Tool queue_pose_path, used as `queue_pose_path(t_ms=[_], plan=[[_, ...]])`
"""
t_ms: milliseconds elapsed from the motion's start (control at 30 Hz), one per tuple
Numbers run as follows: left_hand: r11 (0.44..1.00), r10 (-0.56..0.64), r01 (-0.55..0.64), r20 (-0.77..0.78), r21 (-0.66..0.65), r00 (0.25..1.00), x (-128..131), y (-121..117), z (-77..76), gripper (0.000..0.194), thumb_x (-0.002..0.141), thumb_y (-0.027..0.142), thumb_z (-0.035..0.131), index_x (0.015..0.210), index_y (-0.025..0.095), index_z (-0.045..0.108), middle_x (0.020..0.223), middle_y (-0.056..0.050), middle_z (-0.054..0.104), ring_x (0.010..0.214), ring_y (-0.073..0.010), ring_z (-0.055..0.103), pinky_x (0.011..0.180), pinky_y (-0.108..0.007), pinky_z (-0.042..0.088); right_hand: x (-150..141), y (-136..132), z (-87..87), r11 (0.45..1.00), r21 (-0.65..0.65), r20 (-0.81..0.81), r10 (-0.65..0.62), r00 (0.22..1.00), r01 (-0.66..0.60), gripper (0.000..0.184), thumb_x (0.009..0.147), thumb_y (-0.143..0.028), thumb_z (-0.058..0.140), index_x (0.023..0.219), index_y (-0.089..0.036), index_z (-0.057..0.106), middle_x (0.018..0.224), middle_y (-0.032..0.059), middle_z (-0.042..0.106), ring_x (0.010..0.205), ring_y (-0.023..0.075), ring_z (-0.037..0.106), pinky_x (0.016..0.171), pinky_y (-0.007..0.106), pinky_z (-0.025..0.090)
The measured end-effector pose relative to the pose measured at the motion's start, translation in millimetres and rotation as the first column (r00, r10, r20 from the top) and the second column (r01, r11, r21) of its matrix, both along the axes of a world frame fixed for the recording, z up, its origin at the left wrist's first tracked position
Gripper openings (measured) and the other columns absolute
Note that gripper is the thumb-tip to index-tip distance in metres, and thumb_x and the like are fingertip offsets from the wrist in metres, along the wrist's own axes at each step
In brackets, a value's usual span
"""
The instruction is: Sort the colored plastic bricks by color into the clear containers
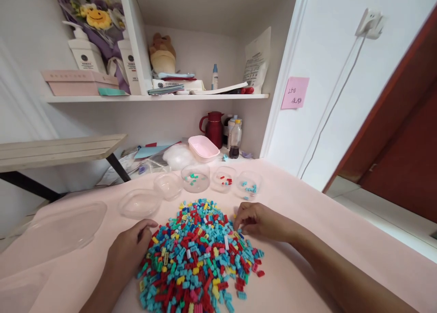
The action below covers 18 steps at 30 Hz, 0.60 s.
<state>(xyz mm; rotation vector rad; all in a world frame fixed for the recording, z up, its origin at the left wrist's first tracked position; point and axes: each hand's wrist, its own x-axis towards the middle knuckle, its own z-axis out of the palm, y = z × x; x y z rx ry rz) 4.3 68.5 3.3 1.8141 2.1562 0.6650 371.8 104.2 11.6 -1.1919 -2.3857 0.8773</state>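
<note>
A large heap of small toy building bricks (198,249) in red, light blue, yellow, green and other colours spreads over the pink table. At its left edge rests my left hand (131,244), fingers curled inward; whatever they hold, if anything, is hidden. My right hand (251,218) reaches to the heap's upper right edge with bent fingers pointing down at the bricks, and its fingertips are partly hidden. Behind the heap stand a clear round tub with green bricks (195,180), a clear tub with red bricks (223,180) and another with light blue bricks (250,185).
Two more clear tubs (168,186) and a large clear lid-like tray (71,226) lie on the left. At the back are a pink basin (204,149), a dark red jug (214,130) and bottles (235,140). A shelf (205,96) overhangs the table's rear.
</note>
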Motion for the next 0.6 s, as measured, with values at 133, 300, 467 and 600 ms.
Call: queue_pose_path(t_ms=[133, 300, 467, 600], plan=[[1.0, -0.002, 0.002, -0.006, -0.018, 1.0, 0.1, 0.3, -0.6, 0.031, 0.082, 0.036, 0.04, 0.093, 0.031, 0.069, 0.077, 0.006, 0.073, 0.075, -0.0168, 0.066, 0.06, -0.021, 0.041, 0.8, 1.4, -1.1, 1.0, 0.004, 0.018, -0.008, 1.0, 0.008, 0.026, 0.073, -0.013, 0.062, 0.093, -0.026, 0.073, 0.095, 0.0025, 0.06, 0.075, 0.0135, 0.057, 0.067, 0.024, 0.045], [0.999, -0.002, 0.002, 0.003, -0.049, 1.0, 0.4, 0.9, -0.6, 0.032, 0.083, 0.038, 0.039, 0.095, 0.032, 0.068, 0.077, 0.006, 0.072, 0.077, -0.0171, 0.065, 0.061, -0.022, 0.041, 1.2, 1.7, 0.6, 1.0, 0.02, 0.035, -0.014, 0.999, 0.013, 0.025, 0.072, -0.014, 0.063, 0.093, -0.025, 0.072, 0.095, 0.003, 0.06, 0.076, 0.0139, 0.056, 0.067, 0.025, 0.044], [0.998, -0.004, 0.004, 0.002, -0.069, 1.0, -0.1, 0.8, 0.4, 0.033, 0.083, 0.039, 0.038, 0.095, 0.032, 0.068, 0.069, 0.006, 0.07, 0.069, -0.0163, 0.064, 0.058, -0.021, 0.04, 0.7, 1.7, 1.3, 1.0, 0.017, 0.049, -0.027, 0.998, 0.026, 0.023, 0.07, -0.012, 0.062, 0.09, -0.023, 0.069, 0.089, 0.0017, 0.061, 0.074, 0.0135, 0.056, 0.066, 0.024, 0.043], [0.998, 0.006, -0.007, -0.006, -0.061, 1.0, 0.3, 0.2, 0.7, 0.032, 0.083, 0.038, 0.039, 0.094, 0.032, 0.068, 0.069, 0.006, 0.07, 0.069, -0.0161, 0.064, 0.058, -0.021, 0.04, -0.2, 1.1, -0.8, 0.998, 0.017, 0.043, -0.054, 0.998, 0.053, 0.019, 0.069, -0.013, 0.062, 0.086, -0.021, 0.066, 0.084, 0.0007, 0.06, 0.069, 0.0124, 0.054, 0.061, 0.023, 0.041]])
